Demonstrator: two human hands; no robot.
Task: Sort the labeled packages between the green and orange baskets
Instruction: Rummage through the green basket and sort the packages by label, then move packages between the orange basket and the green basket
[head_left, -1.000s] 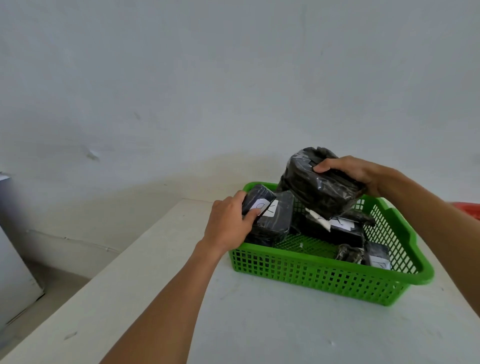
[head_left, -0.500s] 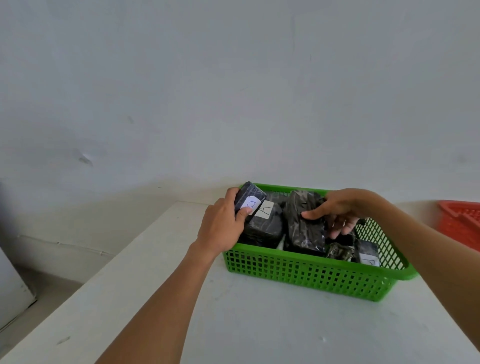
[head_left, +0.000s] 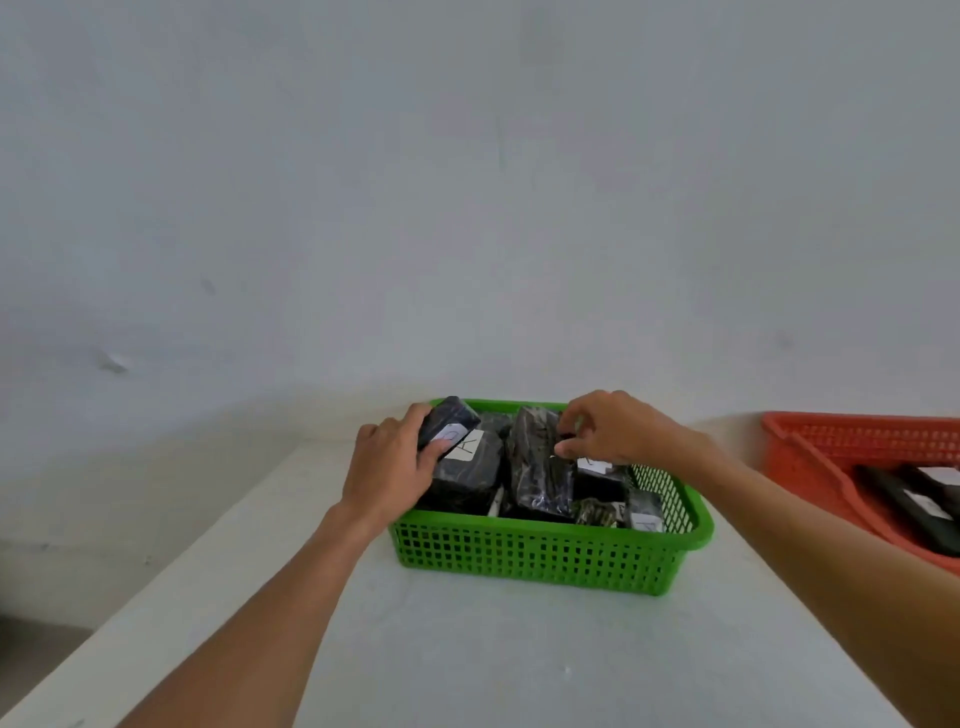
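A green basket (head_left: 540, 561) stands on the white table, filled with several black wrapped packages bearing white labels. My left hand (head_left: 389, 473) grips a small black package (head_left: 451, 423) at the basket's back left corner, thumb on its label. Under it lies a bigger package labelled A (head_left: 470, 470). A large black package (head_left: 540, 462) stands upright in the middle of the basket. My right hand (head_left: 608, 428) hovers just right of its top, fingers curled and apart, holding nothing. An orange basket (head_left: 810, 457) at the right edge holds black labelled packages (head_left: 919, 501).
The white table (head_left: 467, 665) has its left edge running diagonally from the wall to the near left, with a drop to the floor beyond. A plain grey wall rises close behind both baskets. Bare tabletop lies between me and the green basket.
My right hand lowered the large black package into the green basket and let go of it. My left hand kept its grip on the small package. The orange basket came further into view.
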